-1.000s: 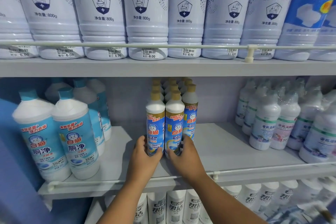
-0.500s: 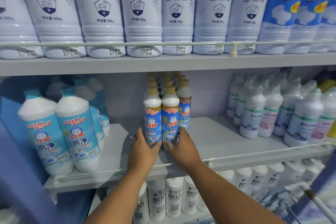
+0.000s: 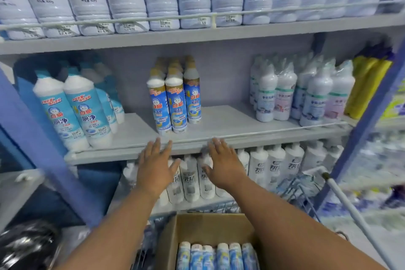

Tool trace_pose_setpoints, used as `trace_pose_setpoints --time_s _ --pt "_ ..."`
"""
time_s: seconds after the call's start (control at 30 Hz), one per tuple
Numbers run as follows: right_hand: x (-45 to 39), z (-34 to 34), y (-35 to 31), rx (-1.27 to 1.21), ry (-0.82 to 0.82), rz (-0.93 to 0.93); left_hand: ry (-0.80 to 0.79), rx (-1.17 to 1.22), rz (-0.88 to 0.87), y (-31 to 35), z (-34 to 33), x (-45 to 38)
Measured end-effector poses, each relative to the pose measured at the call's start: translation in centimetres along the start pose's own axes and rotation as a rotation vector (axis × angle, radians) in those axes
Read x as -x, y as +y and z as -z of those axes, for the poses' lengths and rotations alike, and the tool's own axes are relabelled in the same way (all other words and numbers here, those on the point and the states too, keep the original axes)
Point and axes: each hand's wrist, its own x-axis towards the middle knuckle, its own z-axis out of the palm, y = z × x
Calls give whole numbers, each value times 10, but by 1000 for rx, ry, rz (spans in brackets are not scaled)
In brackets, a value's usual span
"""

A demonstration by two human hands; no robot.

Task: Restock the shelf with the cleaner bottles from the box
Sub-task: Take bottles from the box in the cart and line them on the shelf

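1. I've got both hands in the centre of the frame, in front of the middle shelf (image 3: 230,123). The left hand (image 3: 156,165) and right hand (image 3: 223,164) are both spread flat, fingers apart, gripping nothing.

2. Just above the hands, centre of the frame, a cluster of gold-capped cleaner bottles (image 3: 175,98) stands upright on the shelf, several rows deep. Neither hand touches them.

3. So part of the job looks done: that cluster is in place, near the front edge, behind the thin rail (image 3: 285,132).

4. Plenty left, by my read. At the bottom centre of the frame the cardboard box (image 3: 206,228) sits open, and I count roughly six bottles in the box (image 3: 217,255) lying side by side. I can't tell whether more lie beneath them.

5. There's bare shelf on both sides of the cluster, between the big blue-capped bottles (image 3: 85,107) at the left of the frame and the shrink-wrapped white bottles (image 3: 302,90) at the right. Room for more.

6. I'd judge the next step to be reaching down into the box for another pair. The picture is blurred toward the right edge, so I'll leave that side alone.
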Motion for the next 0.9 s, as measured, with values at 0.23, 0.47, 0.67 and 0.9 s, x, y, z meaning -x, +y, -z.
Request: trace_pose_setpoints --time_s 0.23,0.47,0.67,0.9 --pt "80 -30 46 37 -136 4 -71 14 21 34 -38 87" --pt "156 -79 62 -85 -291 -64 -271 59 121 57 -99 170" --pt "202 -142 77 -152 -487 -203 -422 114 284 48 -156 217" --pt "216 -212 75 -273 -714 -396 -561 256 581 8 -242 239"
